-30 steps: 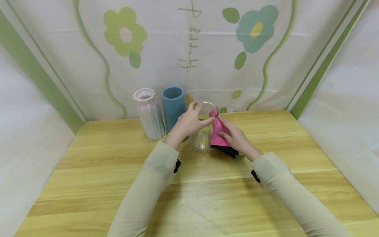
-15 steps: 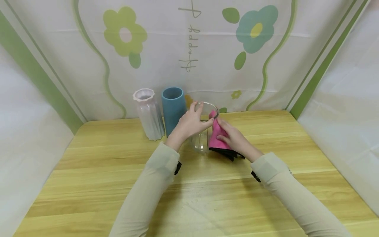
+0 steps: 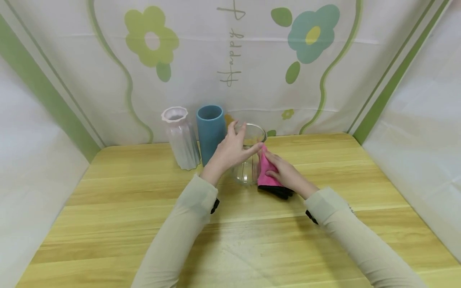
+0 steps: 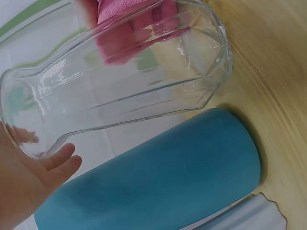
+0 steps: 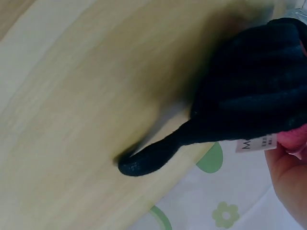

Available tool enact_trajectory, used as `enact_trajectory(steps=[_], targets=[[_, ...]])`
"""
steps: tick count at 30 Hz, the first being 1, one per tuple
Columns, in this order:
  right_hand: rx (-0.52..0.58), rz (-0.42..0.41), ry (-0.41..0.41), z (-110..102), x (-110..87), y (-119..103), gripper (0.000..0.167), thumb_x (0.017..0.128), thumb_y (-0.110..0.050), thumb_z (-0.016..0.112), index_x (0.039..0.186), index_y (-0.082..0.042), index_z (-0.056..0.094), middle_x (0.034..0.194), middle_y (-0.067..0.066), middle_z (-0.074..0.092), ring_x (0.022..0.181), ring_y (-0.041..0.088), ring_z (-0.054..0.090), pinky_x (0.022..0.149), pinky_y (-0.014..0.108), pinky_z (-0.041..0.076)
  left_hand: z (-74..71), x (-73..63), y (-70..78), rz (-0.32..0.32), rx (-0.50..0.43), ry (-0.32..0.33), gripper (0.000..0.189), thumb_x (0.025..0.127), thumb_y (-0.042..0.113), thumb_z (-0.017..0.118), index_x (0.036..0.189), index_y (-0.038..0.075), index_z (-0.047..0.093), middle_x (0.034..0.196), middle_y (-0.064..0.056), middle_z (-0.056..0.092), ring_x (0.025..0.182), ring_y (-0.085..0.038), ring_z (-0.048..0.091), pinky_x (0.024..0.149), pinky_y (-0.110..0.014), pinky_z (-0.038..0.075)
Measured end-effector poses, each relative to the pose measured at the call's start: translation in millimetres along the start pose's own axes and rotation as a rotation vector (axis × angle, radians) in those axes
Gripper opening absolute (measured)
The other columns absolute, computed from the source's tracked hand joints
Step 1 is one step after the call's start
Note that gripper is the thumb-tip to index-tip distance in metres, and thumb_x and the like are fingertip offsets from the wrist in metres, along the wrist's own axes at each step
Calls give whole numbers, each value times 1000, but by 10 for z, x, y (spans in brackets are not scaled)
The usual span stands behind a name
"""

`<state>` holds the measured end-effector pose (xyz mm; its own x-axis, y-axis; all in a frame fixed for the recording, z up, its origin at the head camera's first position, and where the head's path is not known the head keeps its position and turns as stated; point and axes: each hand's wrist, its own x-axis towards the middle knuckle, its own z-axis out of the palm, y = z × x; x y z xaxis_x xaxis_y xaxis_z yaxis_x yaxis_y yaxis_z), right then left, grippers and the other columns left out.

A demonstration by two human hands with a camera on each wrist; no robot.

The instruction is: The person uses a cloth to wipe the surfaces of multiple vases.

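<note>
A clear glass vase (image 3: 248, 170) stands upright on the table. My left hand (image 3: 232, 150) holds it near the rim, thumb on the near side and fingers on the left. In the left wrist view that hand (image 4: 29, 177) touches the flared neck of the vase (image 4: 129, 76). Against the vase's right outer side my right hand (image 3: 288, 172) grips a folded pink cloth (image 3: 266, 172) with a black edge. Through the glass, the left wrist view shows the pink cloth (image 4: 127, 40) behind the wall. Dark folds of the cloth (image 5: 254, 81) hide most of my right hand in its wrist view.
Left of the glass vase stands a blue vase (image 3: 210, 136), close to it. Further left is a pale fluted vase (image 3: 181, 140). A printed curtain (image 3: 201, 52) hangs behind the wooden table (image 3: 230, 240). A small white label (image 5: 257, 143) hangs from the cloth.
The cloth's pink top has come down from the vase's rim to just below it. My right hand has shifted slightly with it; my left hand keeps its place at the neck.
</note>
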<state>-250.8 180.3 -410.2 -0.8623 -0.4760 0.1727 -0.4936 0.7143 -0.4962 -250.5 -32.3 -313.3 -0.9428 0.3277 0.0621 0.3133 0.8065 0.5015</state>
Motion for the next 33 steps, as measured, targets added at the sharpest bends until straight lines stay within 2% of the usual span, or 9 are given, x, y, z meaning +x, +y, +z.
enact_trajectory(steps=[4, 6, 8, 13, 19, 27, 33], targets=[[5, -5, 10, -29, 16, -30, 74, 89, -8, 63, 152, -9, 23, 149, 25, 36, 131, 43, 43, 108, 53, 37, 0, -18, 2, 13, 31, 20, 90, 92, 64, 42, 154, 8, 11, 158, -19, 11, 142, -37, 29, 116, -49, 28], [20, -7, 20, -58, 29, -60, 74, 89, -7, 63, 152, -9, 23, 149, 24, 36, 132, 42, 42, 109, 52, 36, -7, -22, 1, 23, 57, 22, 89, 92, 63, 42, 154, 6, 12, 157, -20, 14, 144, -37, 23, 120, -50, 18], [34, -16, 37, -91, 43, -98, 73, 90, -6, 62, 151, -7, 23, 149, 24, 35, 133, 42, 42, 109, 52, 36, -20, -22, -3, 33, 83, 18, 89, 93, 63, 42, 153, 4, 14, 156, -20, 16, 144, -37, 22, 121, -49, 14], [71, -21, 113, -179, 88, -202, 65, 91, -6, 61, 148, 0, 30, 148, 26, 37, 132, 43, 42, 109, 53, 36, -70, 0, -13, 44, 78, 0, 89, 92, 60, 46, 152, 1, 18, 156, -21, 20, 142, -37, 28, 120, -49, 17], [114, -9, 165, -240, 122, -287, 61, 90, -5, 62, 143, 8, 35, 146, 28, 38, 135, 42, 39, 113, 52, 31, -88, 23, 2, 20, 9, -37, 89, 91, 54, 51, 152, 1, 16, 158, -20, 16, 145, -35, 23, 120, -48, 17], [77, -41, 96, -235, 117, -275, 64, 88, -5, 63, 144, 6, 34, 146, 27, 39, 132, 44, 42, 110, 53, 35, -62, 27, 13, 17, 6, -21, 87, 88, 51, 50, 153, 3, 17, 159, -16, 15, 147, -32, 18, 121, -46, 14], [14, -30, 14, -134, 78, -121, 68, 89, -7, 64, 148, 1, 29, 146, 27, 39, 132, 43, 41, 110, 54, 35, -28, 27, -10, 18, -29, -1, 92, 88, 58, 52, 153, 5, 14, 159, -14, 12, 147, -33, 19, 118, -49, 24]])
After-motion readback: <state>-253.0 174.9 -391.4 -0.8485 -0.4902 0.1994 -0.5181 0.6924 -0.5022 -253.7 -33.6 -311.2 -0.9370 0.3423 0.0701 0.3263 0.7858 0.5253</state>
